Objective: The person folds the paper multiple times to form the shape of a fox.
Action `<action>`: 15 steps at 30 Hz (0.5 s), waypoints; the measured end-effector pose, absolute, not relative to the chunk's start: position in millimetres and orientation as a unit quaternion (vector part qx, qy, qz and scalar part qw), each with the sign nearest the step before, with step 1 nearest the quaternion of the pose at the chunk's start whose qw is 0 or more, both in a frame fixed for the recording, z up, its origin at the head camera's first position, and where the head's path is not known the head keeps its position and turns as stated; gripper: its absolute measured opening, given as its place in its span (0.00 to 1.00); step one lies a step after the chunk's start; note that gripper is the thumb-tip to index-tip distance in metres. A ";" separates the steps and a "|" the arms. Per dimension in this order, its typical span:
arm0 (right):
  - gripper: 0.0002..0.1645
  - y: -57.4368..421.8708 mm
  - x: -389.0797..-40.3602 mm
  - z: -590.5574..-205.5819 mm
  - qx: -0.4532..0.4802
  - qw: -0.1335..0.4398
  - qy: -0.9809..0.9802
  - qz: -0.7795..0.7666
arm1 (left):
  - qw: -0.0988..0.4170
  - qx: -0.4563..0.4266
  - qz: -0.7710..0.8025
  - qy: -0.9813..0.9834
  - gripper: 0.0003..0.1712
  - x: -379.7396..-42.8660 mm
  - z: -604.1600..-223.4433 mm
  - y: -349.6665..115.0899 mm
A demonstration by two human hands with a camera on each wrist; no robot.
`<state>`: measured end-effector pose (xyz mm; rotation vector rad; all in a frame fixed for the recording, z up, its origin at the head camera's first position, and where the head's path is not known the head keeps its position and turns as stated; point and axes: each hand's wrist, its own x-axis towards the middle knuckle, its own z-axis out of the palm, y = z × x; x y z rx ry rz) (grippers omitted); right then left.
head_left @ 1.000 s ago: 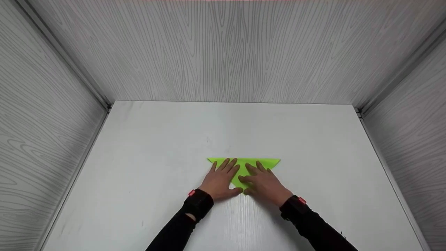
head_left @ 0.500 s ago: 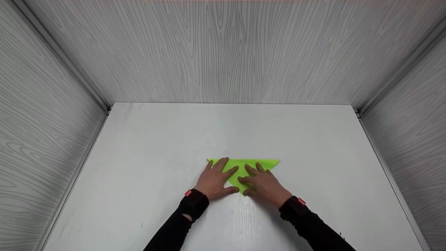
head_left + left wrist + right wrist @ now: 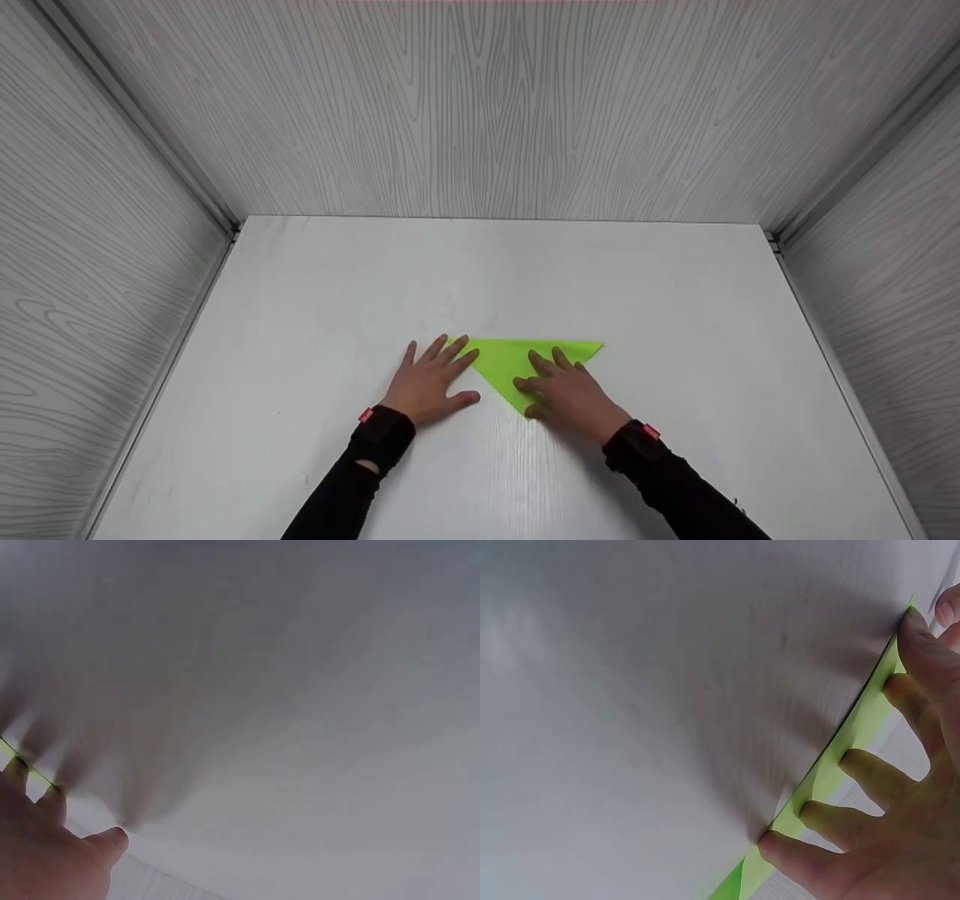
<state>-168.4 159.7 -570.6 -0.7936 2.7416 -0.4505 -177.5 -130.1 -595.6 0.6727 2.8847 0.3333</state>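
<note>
A bright green sheet of paper, folded into a triangle, lies on the white table with its long edge at the far side and a corner toward me. My left hand is spread at the paper's left end, fingertips over that corner and thumb on the bare table. My right hand rests with spread fingers on the paper's right half, its thumb near the close corner. In the left wrist view only a thin strip of the paper shows beyond the fingers; in the right wrist view the fingertips touch the paper.
The white table is bounded by grey wood-grain panels at the back, left and right. Black bands sit on both wrists over dark sleeves.
My left hand has slid left along the paper from its middle to its left corner, uncovering more green. The right hand and the paper have stayed in place.
</note>
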 end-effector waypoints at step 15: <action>0.31 159.1 -169.0 -570.8 -0.272 0.136 0.938 -0.163 | 0.053 0.176 0.107 0.977 0.46 -170.9 -596.0 -150.1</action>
